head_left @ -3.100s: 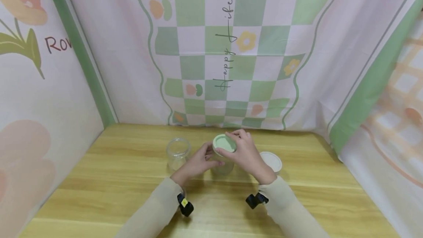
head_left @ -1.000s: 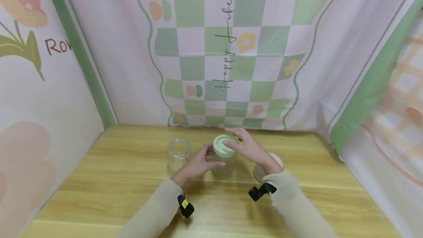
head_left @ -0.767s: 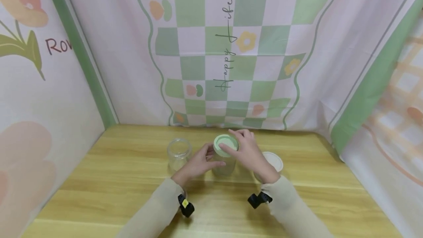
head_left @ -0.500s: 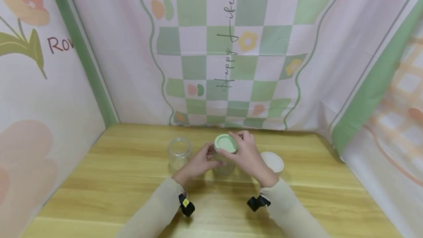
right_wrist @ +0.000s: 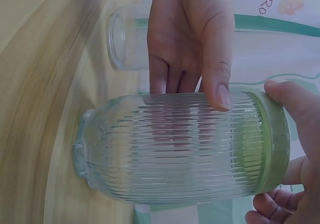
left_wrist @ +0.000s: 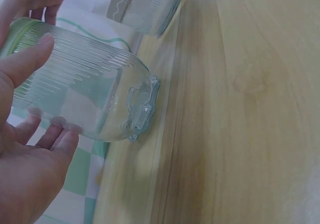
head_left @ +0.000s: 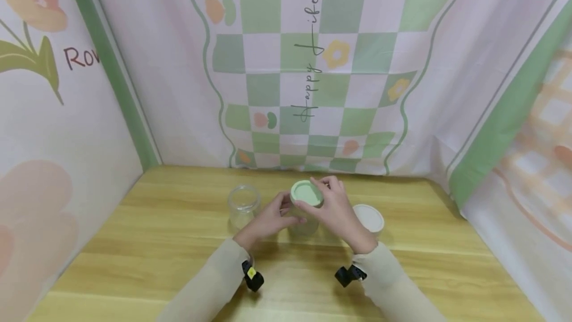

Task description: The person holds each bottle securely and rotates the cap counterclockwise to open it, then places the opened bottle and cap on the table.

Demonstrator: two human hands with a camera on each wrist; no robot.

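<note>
A ribbed clear glass jar point(right_wrist: 170, 154) with a pale green lid point(head_left: 307, 193) stands upright on the table. My left hand point(head_left: 273, 215) curves round the jar's side, thumb on the near face and fingers behind. My right hand point(head_left: 332, 207) grips the lid's rim between thumb and fingers. In the left wrist view, the jar point(left_wrist: 95, 84) shows its scalloped foot on the wood. The right wrist view shows the green lid point(right_wrist: 275, 139) seated on the mouth. The jar looks see-through, with no contents visible.
To the left of the hands stands a glass jar point(head_left: 243, 206) without a lid. A second jar with a white lid point(head_left: 369, 218) stands right, partly behind my right wrist. The wooden table point(head_left: 295, 282) ends at a checkered cloth backdrop point(head_left: 308, 128).
About a second ago my right fingers were lifted off the rim with the thumb over the lid; now they grip the rim again. My left hand has stayed on the jar.
</note>
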